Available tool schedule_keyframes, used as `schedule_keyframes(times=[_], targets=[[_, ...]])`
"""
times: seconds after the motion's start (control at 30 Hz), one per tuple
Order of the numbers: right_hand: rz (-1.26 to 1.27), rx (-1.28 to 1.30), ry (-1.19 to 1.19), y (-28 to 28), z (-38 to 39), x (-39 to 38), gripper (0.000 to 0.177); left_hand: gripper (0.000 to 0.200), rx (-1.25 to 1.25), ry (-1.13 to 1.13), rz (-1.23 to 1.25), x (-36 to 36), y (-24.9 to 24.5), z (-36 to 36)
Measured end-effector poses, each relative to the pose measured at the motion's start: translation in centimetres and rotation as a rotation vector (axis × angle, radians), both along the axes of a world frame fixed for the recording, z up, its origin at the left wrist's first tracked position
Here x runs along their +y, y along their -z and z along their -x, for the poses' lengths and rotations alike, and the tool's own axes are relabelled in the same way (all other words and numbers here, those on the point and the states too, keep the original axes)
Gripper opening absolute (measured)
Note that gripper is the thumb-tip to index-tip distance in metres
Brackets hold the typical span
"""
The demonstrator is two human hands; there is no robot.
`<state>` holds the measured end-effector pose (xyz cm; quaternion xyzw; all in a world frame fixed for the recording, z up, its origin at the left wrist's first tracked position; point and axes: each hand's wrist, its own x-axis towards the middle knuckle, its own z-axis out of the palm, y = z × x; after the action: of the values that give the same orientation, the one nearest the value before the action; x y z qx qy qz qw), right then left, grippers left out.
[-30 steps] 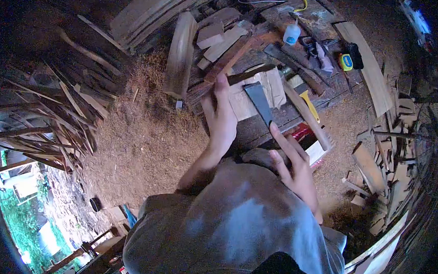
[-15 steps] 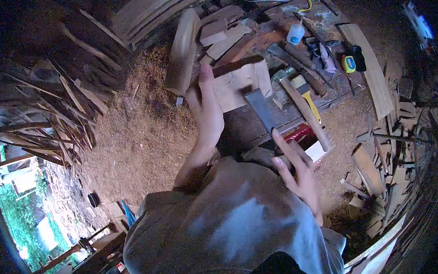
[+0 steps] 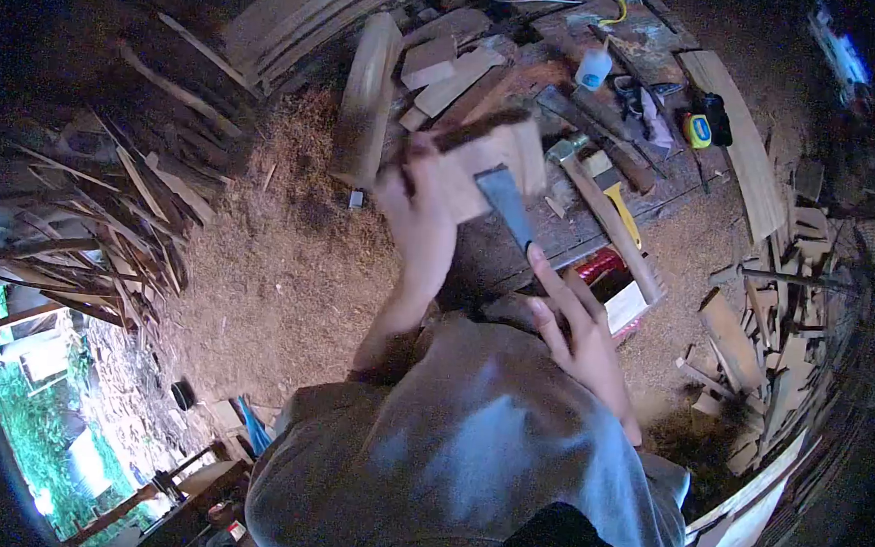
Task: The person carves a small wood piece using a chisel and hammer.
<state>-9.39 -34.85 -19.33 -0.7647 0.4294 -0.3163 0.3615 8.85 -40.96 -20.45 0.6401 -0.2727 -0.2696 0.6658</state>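
My left hand [image 3: 419, 217] grips the left end of a pale wooden block [image 3: 479, 166] with a dark, rough far edge; the fingers are slightly blurred. In my right hand [image 3: 584, 333] is a chisel [image 3: 507, 203], its flat steel blade pointing away from me and overlapping the face of the block. My index finger stretches along the blade, and the chisel's handle is hidden under the hand. Just right of the block lie a hammer [image 3: 602, 203] with a wooden handle and a paintbrush [image 3: 617, 199] with a yellow handle.
A thick timber [image 3: 366, 99] and several offcuts [image 3: 459, 79] lie beyond my left hand. Further right are a white bottle [image 3: 593, 67], a yellow tape measure [image 3: 698, 130] and a long board [image 3: 741, 142]. Shavings [image 3: 287, 274] cover the ground, with scrap wood [image 3: 734, 342] at the right.
My right hand has moved up and left, bringing the chisel blade further over the block. The left hand's fingers have shifted at the block's end.
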Motion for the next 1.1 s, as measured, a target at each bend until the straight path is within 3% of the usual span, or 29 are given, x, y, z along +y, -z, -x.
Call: schedule_keyframes(times=[0.03, 0.07, 0.1, 0.17, 0.23, 0.3, 0.4, 0.53, 0.63, 0.83, 0.93, 1.0, 1.1], targets=[[-0.026, -0.011, 0.015, -0.1, -0.2, -0.2, 0.049, 0.043, -0.057, 0.036, -0.011, 0.5, 0.1, 0.4], [-0.025, -0.009, 0.01, -0.7, -0.3, -0.6, 0.049, 0.039, 0.065, 0.126, 0.024, 1.4, 1.2, 1.1], [-0.075, 0.01, 0.051, -1.7, -0.4, -1.1, 0.049, 0.035, 0.019, 0.114, -0.118, 2.0, -0.9, 2.5], [-0.125, 0.024, 0.101, -2.1, -0.4, -1.3, 0.049, 0.034, 0.053, 0.176, -0.175, 1.7, -0.3, 2.1], [0.026, -0.016, 0.044, -1.7, 0.2, -1.2, 0.048, 0.038, 0.136, -0.012, 0.161, 0.5, 0.9, 1.6], [-0.046, -0.005, 0.016, -1.7, 1.0, -0.4, 0.047, 0.045, 0.188, 0.008, 0.119, 0.2, 0.9, -0.4], [-0.104, 0.045, -0.043, -1.4, 0.9, 0.4, 0.049, 0.056, 0.155, -0.044, -0.017, -0.2, 0.8, -1.5], [-0.083, 0.034, -0.016, -0.9, 0.3, 0.6, 0.049, 0.047, -0.001, 0.082, 0.029, -0.3, 0.8, -0.8], [-0.102, 0.011, -0.01, -0.6, 0.1, 0.5, 0.05, 0.043, 0.034, 0.013, 0.119, -0.2, 0.3, -0.2], [-0.081, -0.038, -0.021, -0.6, -0.5, 0.1, 0.049, 0.038, -0.036, -0.036, 0.017, 0.3, -0.4, -0.5], [-0.164, -0.003, -0.028, -0.8, -0.7, -0.2, 0.047, 0.038, -0.188, -0.059, 0.167, 0.1, -1.1, -0.6], [-0.089, -0.044, -0.055, -0.6, -0.9, -0.4, 0.047, 0.044, -0.023, -0.039, -0.097, 0.6, -1.1, -1.1], [-0.06, -0.072, -0.071, -0.9, -1.3, -0.7, 0.045, 0.046, 0.071, 0.001, -0.042, 0.9, -2.2, -0.8]])
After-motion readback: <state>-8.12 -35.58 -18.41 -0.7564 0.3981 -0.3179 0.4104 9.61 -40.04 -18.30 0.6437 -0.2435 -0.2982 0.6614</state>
